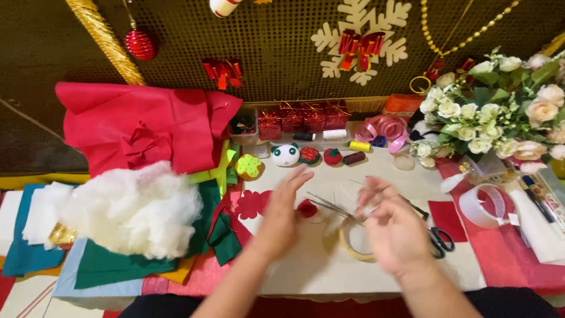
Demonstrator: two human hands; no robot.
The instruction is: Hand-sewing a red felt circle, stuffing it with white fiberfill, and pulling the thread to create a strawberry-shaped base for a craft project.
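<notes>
Red felt shows between the two hands: a small red felt piece [306,208] lies on the cream table top [306,265], just right of the left hand [281,215] and not clearly touched by it. That left hand hovers flat over the table, fingers straight and slightly apart, holding nothing. The right hand [393,227] is blurred; its fingers look loosely curled with gaps between them, and I cannot tell whether they pinch anything. Thin metal needles [329,206] lie between the hands, pointing towards the red piece. Under the right hand sits a roll of tan tape [348,246], partly covered by it. Black-handled scissors [440,240] rest just to the right of that hand, near a red felt square [446,217] and a clear tape roll [484,206] farther right.

Over on the left, a heap of white stuffing [132,209] sits on green felt sheets [112,265], with a big red cloth [147,126] behind it. Along the far edge stand small finished felt figures, a white panda face [286,155] among them, thread spools [359,146] and pink ribbon [385,126]. White and cream flowers [500,112] fill the far right.
</notes>
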